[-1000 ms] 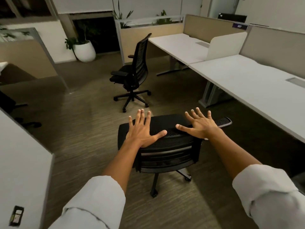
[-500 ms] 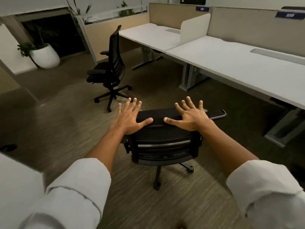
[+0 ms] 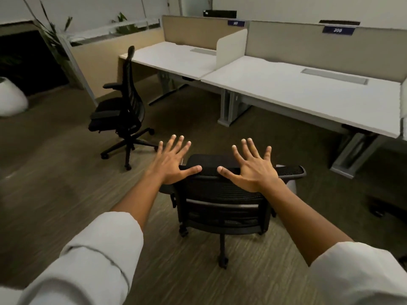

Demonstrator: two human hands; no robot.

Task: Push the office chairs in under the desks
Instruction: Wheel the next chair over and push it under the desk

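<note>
A black mesh office chair (image 3: 222, 201) stands on the carpet right in front of me, its back toward me. My left hand (image 3: 174, 160) lies flat on the top left of the backrest, fingers spread. My right hand (image 3: 253, 166) rests flat on the top right, fingers spread too. Neither hand grips anything. Beyond the chair is a white desk (image 3: 308, 95), a short stretch of floor away. A second black chair (image 3: 123, 106) stands out in the aisle to the left, turned side-on, in front of another white desk (image 3: 174, 58).
Beige partition panels (image 3: 308, 42) run behind both desks, with a white divider (image 3: 231, 48) between them. Grey desk legs (image 3: 226, 111) stand under the desks. A white planter (image 3: 10, 97) sits at far left. A dark object (image 3: 383, 208) lies on the floor at right.
The view has swung to the right so the desks now face me. Both hands stay flat on the backrest, and the chair has turned toward the right-hand desk.
</note>
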